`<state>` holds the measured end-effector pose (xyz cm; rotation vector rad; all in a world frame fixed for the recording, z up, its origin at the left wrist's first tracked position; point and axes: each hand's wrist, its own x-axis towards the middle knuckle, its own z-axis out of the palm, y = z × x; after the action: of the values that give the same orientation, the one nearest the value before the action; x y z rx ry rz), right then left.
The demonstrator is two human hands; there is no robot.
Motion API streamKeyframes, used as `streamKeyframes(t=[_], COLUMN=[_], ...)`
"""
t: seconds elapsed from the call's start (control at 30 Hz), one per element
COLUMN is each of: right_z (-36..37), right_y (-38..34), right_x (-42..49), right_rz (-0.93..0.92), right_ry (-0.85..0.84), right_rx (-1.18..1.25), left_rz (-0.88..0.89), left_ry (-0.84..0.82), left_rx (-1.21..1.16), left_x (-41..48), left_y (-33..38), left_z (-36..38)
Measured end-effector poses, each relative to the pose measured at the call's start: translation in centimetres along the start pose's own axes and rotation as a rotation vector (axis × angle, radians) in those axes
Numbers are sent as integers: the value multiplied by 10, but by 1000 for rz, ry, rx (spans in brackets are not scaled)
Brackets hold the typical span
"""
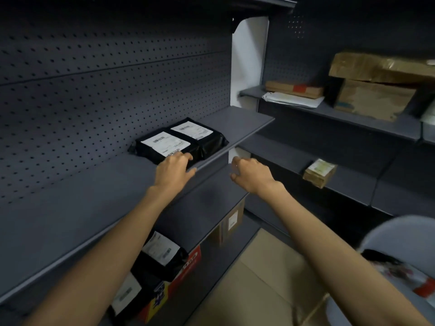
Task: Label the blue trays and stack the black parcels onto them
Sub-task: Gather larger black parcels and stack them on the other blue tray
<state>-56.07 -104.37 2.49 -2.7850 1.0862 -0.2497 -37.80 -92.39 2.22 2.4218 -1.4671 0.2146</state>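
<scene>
forearms low in frame. left hand [175,167] spread loosely, fingertips on near parcel [164,147] at centre shelf [94,196]; right hand [247,174] empty, half-curled. risk: one-handed drag slides parcel off the shelf lip.

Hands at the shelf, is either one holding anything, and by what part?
Neither holds anything. The left hand rests open on the near edge of a black parcel; the right hand hangs empty.

Two black parcels [181,140] bearing white labels [166,142] sit on a dark grey shelf [70,208] against a dotted grey pegboard [106,90]; brown cardboard boxes [374,100], one with red tape [300,88], line neighbouring shelves.
</scene>
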Motion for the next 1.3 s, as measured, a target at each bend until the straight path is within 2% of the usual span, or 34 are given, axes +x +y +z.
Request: streamKeyframes(t=[0.23, 0.43, 0.57, 0.67, 0.83, 0.97, 1.17, 1.3], right_z=[13, 39, 57, 65, 58, 58, 66, 62], right_y=[25, 24, 24, 41, 41, 19, 22, 22], right_x=[103, 161, 183, 200, 231, 248, 268, 281], right_rz=[-158, -283, -370, -422, -388, -394, -299, -319], right_ry=[22, -87, -185, -134, -69, -123, -196, -249], right_rx=[70, 83, 118, 174, 218, 229, 181, 192], left_rz=[-212, -436, -519, -601, -756, -950, -1165, -1257], left_ry=[72, 11, 81, 166, 213, 230, 297, 304], left_rx=[93, 166, 177, 180, 172, 146, 12, 3], left_x=[60, 89, 75, 63, 67, 75, 68, 75], left_y=[12, 32, 29, 21, 14, 10, 2, 7], left_z=[31, 67, 82, 81, 78, 82, 80, 82])
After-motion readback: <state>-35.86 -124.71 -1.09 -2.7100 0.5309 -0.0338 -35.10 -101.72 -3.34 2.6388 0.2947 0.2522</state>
